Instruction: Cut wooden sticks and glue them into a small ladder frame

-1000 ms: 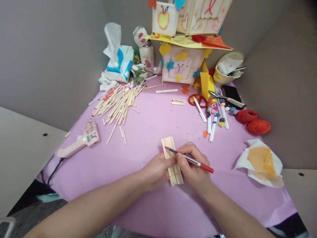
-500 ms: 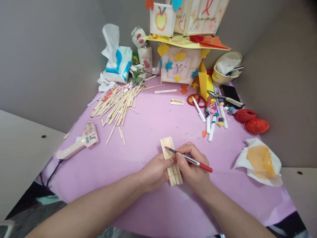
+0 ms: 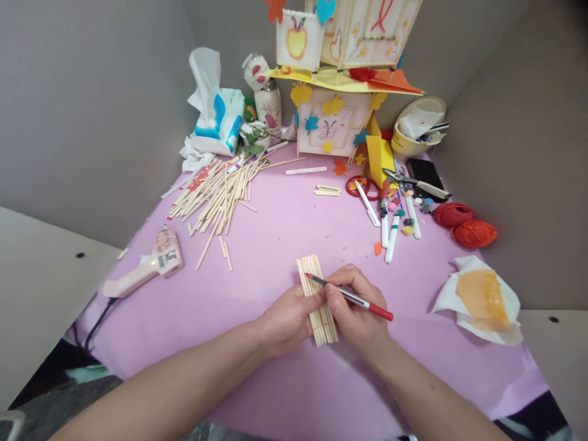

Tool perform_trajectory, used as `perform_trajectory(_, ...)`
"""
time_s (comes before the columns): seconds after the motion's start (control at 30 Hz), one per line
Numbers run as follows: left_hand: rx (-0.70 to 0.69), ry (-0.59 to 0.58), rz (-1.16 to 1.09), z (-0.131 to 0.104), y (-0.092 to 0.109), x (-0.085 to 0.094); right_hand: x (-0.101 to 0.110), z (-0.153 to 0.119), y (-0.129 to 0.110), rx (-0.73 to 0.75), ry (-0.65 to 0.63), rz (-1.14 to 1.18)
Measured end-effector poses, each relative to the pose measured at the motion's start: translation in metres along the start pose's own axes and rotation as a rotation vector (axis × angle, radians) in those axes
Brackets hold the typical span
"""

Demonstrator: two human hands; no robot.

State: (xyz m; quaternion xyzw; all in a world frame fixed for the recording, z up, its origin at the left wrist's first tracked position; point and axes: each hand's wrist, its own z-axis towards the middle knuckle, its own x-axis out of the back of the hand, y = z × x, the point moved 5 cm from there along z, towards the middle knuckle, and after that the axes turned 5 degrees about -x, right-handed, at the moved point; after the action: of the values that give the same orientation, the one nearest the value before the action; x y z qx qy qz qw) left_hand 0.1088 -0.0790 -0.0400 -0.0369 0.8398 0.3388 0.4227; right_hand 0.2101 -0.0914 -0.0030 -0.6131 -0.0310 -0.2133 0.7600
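My left hand (image 3: 291,315) is closed on a flat row of pale wooden sticks (image 3: 327,327), its thumb lying across their middle. The sticks lie side by side, tilted slightly, with a thin reddish line across their lower part. My right hand (image 3: 361,300) grips a red pen (image 3: 380,311) with a grey and white barrel. The pen's tip touches or hovers just over the upper left of the row; I cannot tell which. My right fingers rest close beside my left thumb and the sticks' right edge.
A loose pile of sticks (image 3: 225,190) and a pink glue gun (image 3: 158,260) are on the left. At the back stands a decorated stick-and-paper house (image 3: 333,119). Markers (image 3: 392,239), pliers (image 3: 418,182), red yarn balls (image 3: 473,233) and an amber sheet on white paper (image 3: 482,297) are on the right.
The whole view has shifted very slightly. Both hands, the sticks and the pen keep nearly the same positions.
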Motion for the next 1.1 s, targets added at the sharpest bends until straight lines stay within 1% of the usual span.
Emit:
perform_trajectory(0.17, -0.004, -0.005, 0.003, -0.0006, 0.0002, -0.0004, 0.0015, -0.0005, -0.001, 0.005, 0.027, 0.022)
perform_trajectory(0.63, -0.011, 0.034, 0.002, -0.0015, 0.0009, -0.0024, -0.0006, 0.0012, -0.0032, 0.027, 0.018, -0.009)
perform_trajectory(1.1, -0.03, -0.001, 0.016, -0.002, 0.0017, -0.0026, 0.0005, 0.0004, -0.0008, -0.003, 0.025, 0.001)
